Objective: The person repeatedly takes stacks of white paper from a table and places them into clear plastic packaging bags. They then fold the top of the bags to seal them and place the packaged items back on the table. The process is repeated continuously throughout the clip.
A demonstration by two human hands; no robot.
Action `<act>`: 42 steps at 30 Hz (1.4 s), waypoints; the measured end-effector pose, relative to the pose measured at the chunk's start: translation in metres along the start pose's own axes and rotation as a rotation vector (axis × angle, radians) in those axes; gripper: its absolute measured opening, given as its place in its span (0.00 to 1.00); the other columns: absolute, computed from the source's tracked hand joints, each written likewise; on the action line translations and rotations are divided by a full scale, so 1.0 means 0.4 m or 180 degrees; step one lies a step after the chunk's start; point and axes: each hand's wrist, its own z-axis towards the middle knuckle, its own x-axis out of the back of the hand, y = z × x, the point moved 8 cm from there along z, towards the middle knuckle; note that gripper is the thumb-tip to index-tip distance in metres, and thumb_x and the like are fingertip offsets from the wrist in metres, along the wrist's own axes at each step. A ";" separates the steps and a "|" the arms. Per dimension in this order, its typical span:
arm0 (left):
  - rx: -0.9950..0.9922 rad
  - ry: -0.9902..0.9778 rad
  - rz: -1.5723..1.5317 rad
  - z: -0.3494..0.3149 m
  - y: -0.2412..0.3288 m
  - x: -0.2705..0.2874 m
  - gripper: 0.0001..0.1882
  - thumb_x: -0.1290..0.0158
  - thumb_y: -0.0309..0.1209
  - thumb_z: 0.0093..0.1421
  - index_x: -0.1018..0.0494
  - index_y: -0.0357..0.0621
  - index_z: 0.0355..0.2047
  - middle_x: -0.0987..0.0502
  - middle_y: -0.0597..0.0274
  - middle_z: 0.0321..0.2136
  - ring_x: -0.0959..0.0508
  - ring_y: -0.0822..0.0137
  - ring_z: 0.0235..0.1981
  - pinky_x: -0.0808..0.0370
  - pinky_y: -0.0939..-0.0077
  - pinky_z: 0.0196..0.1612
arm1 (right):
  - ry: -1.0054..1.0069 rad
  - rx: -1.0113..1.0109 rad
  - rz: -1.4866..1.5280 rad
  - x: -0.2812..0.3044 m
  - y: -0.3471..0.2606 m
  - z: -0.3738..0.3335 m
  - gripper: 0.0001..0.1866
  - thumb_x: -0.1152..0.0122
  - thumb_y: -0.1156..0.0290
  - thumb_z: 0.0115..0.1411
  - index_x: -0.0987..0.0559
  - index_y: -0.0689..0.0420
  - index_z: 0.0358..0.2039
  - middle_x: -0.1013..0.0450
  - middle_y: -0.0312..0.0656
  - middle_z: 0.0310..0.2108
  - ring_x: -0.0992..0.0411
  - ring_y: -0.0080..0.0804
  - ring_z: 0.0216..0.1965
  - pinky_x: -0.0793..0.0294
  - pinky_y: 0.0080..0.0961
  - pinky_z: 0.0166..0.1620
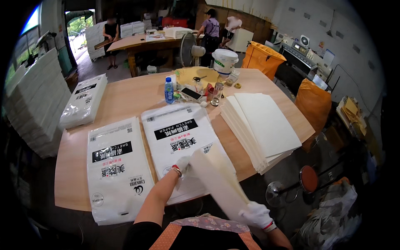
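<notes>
My right hand [257, 215], in a white glove, grips the near end of a stack of white drawing paper [221, 183]. The stack is tilted and slightly bowed, its far end over a printed clear plastic bag [183, 116] on the table. My left hand [182, 166], also gloved, is closed on the bag beside the stack's far left corner; its fingertips are partly hidden. Left of it lies another printed bag [121, 171], flat. To the right rests a large pile of white sheets [271, 125], fanned in offset batches.
On the wooden table [75, 166] are packed bags [85, 100] at far left. Toward the back stand a blue-labelled bottle [169, 91], phone [191, 93], scissors [200, 78], glass jar [217, 93] and white bucket [225, 61]. A fan [188, 49] stands behind; a round stool [308, 179] is at right. Several people work beyond.
</notes>
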 end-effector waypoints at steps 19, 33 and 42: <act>-0.1973 0.0113 0.3174 -0.289 0.294 -0.569 0.20 0.52 0.31 0.53 0.34 0.40 0.47 0.28 0.43 0.41 0.25 0.50 0.40 0.29 0.61 0.40 | 0.1199 0.0559 0.0003 -0.033 0.173 0.369 0.24 0.36 0.55 0.48 0.27 0.56 0.41 0.29 0.43 0.41 0.28 0.36 0.38 0.30 0.32 0.44; -0.2882 0.2534 0.4594 -0.428 0.060 -0.322 0.19 0.54 0.31 0.57 0.36 0.39 0.48 0.27 0.46 0.39 0.27 0.54 0.42 0.31 0.65 0.45 | 0.0408 -0.0663 0.0196 -0.004 0.234 0.864 0.19 0.65 0.63 0.63 0.37 0.53 0.53 0.32 0.55 0.48 0.31 0.51 0.49 0.31 0.47 0.47; -0.0943 0.3656 0.2177 -0.221 -0.003 0.169 0.21 0.57 0.38 0.58 0.35 0.41 0.49 0.27 0.44 0.39 0.28 0.47 0.42 0.31 0.60 0.45 | 0.0595 -0.0300 0.0146 0.029 0.223 0.957 0.19 0.62 0.67 0.60 0.35 0.55 0.51 0.28 0.57 0.43 0.28 0.56 0.43 0.30 0.49 0.43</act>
